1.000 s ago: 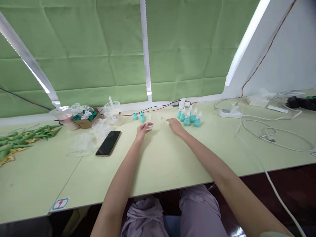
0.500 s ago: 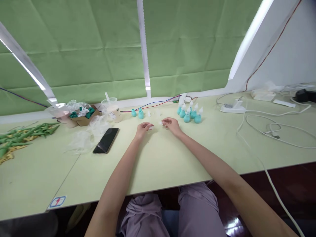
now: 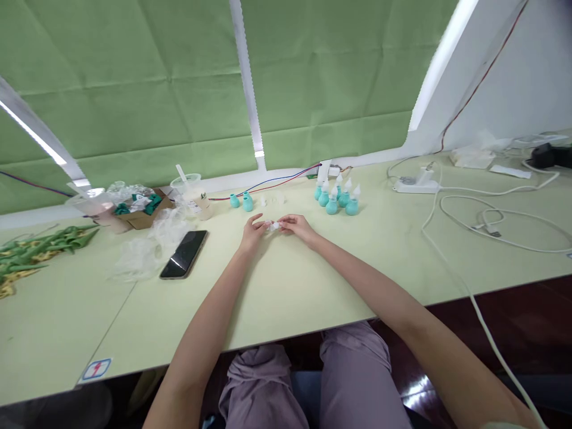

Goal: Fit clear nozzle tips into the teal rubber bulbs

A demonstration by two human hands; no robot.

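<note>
My left hand [image 3: 253,233] is closed on a small white plastic piece [image 3: 270,226]. From the other side, my right hand [image 3: 297,226] pinches a second small white piece [image 3: 276,225], and the two pieces meet between my fingertips just above the table. Their exact shape is too small to make out. Behind my hands stand a few small turquoise bulb-shaped pots [image 3: 247,202] with open necks, and some small whitish parts [image 3: 263,202] lie beside them. To the right is a group of several turquoise pots [image 3: 331,206] topped with white pointed tips.
A black phone [image 3: 185,255] lies left of my left arm, near crumpled clear plastic [image 3: 142,256]. Drink cups [image 3: 196,199] and a cardboard box [image 3: 145,219] stand at the back left. A power strip [image 3: 416,185] and white cables [image 3: 500,199] occupy the right side.
My hands have come together, bringing the two white pieces from apart into contact. The whole view has shifted slightly as my head moved.
</note>
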